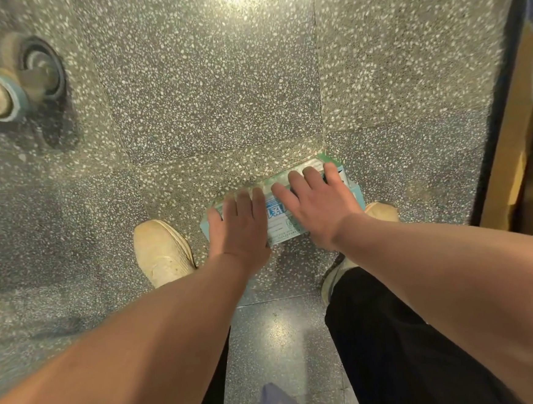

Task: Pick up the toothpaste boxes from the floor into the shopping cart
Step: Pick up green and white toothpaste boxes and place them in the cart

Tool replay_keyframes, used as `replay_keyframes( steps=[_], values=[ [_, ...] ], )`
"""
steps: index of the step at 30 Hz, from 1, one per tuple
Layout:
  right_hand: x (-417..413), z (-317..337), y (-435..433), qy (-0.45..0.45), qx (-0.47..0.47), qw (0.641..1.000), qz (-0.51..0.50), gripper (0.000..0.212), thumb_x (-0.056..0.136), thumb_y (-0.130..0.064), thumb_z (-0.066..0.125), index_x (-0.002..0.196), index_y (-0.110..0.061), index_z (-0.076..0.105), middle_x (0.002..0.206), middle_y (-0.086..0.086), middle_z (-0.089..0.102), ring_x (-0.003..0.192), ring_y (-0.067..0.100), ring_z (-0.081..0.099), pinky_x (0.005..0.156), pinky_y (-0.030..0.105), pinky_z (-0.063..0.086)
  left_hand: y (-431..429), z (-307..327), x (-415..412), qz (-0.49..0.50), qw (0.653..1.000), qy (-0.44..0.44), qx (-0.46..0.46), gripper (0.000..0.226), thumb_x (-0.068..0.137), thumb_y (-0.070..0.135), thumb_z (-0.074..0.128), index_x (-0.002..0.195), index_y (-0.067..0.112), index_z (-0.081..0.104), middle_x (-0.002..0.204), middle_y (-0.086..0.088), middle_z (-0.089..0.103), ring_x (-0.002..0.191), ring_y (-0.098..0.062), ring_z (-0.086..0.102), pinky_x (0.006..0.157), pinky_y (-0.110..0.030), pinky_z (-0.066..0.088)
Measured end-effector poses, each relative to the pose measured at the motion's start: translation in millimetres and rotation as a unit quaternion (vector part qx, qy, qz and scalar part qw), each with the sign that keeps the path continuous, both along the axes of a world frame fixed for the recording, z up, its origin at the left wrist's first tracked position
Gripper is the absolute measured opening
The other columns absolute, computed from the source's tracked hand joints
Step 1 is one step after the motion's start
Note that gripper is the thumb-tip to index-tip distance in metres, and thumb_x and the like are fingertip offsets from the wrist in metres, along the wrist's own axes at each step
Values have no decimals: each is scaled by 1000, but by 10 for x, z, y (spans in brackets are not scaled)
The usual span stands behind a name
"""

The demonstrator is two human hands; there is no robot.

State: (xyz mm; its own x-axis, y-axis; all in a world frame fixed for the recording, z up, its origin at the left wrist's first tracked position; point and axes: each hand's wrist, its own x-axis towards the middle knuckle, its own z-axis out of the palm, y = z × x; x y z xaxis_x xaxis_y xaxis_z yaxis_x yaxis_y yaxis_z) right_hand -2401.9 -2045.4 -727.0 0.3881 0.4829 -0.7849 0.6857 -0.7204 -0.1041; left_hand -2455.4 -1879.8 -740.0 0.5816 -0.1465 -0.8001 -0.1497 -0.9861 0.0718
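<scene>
**Both hands on the boxes**

The boxes (pixel 280 215) lie flat on the floor (pixel 212 94) between our shoes, side by side as a small group; how many we cannot tell. Our left hand (pixel 240 227) and right hand (pixel 318 205) rest spread on top, fingers flat and not closed around anything. The cart itself is out of view, apart from a wheel (pixel 30 77) at upper left. We judge the boxes light, stiff cardboard with slick printed faces, easily dented. Best to press in from the two short ends and lift them as one.
</scene>
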Motion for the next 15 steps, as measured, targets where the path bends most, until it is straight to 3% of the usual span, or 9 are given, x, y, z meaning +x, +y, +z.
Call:
replay_keyframes(
  steps=[3, 6, 11, 15],
  values=[
    [72, 42, -29, -9, -9, 1000, 6, 108, 69, -40, 83, 148, -14, 13, 134, 11, 42, 118, 34, 44, 103, 59, 33, -59, 36, 80, -29, 1000, 1, 11, 97, 88, 47, 64, 148, 9, -3, 143, -11, 35, 123, -30, 43, 102, -51, 40],
    [140, 219, -79, -6, -11, 1000, -17, 94, 72, -31, 78, 144, -16, 18, 124, 6, 44, 112, 31, 44, 101, 55, 35, -70, 219, 214, -49, 999, 14, 3, 103, 84, 48, 71, 148, 12, -1, 133, -7, 35, 116, -26, 42, 101, -46, 40],
    [413, 1009, -101, -9, 13, 998, -53, 97, 72, -35, 81, 146, -20, 21, 126, 2, 48, 115, 27, 47, 105, 55, 36, 24, 1055, 507, -72, 995, -53, -38, 82, 79, 46, 74, 139, 12, 29, 107, 0, 44, 88, -17, 44, 83, -36, 47],
    [751, 2132, -84, -22, 26, 997, -76, 97, 76, -34, 77, 148, -18, 14, 133, 6, 45, 121, 31, 44, 104, 57, 33, 113, 2132, 967, -84, 992, -55, -72, 87, 79, 39, 71, 147, 13, 22, 125, -5, 46, 108, -25, 49, 90, -45, 43]
  ],
)
